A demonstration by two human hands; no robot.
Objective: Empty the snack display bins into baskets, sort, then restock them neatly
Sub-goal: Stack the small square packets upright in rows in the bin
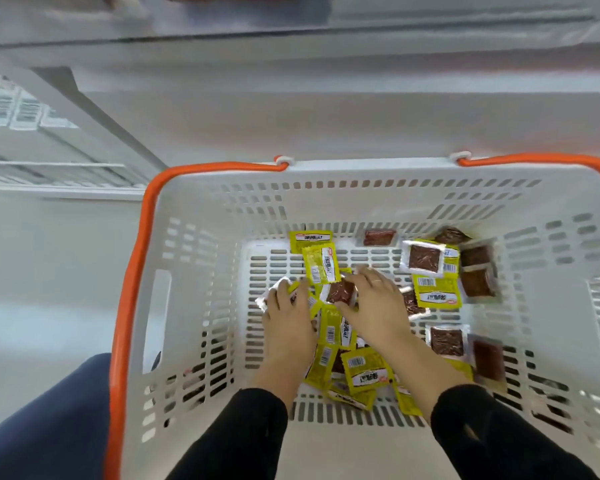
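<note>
White shelving behind. Left hand grips a few packets; right hand pinches a brown packet, mid-basket. More loose packets at 3 and 6 o'clock. Sorting underway; restocking not started, I'd say.

I had the white slotted basket with its orange handles in front of me, and small snack packets lay scattered loose over its floor. Some showed yellow printed backs with barcodes, like the one tilted near the far wall; others lay clear-side up, showing dark reddish-brown strips, like the one toward the right. More brown packets were bunched in the far right corner, and yellow ones overlapped in a heap near me.
</note>
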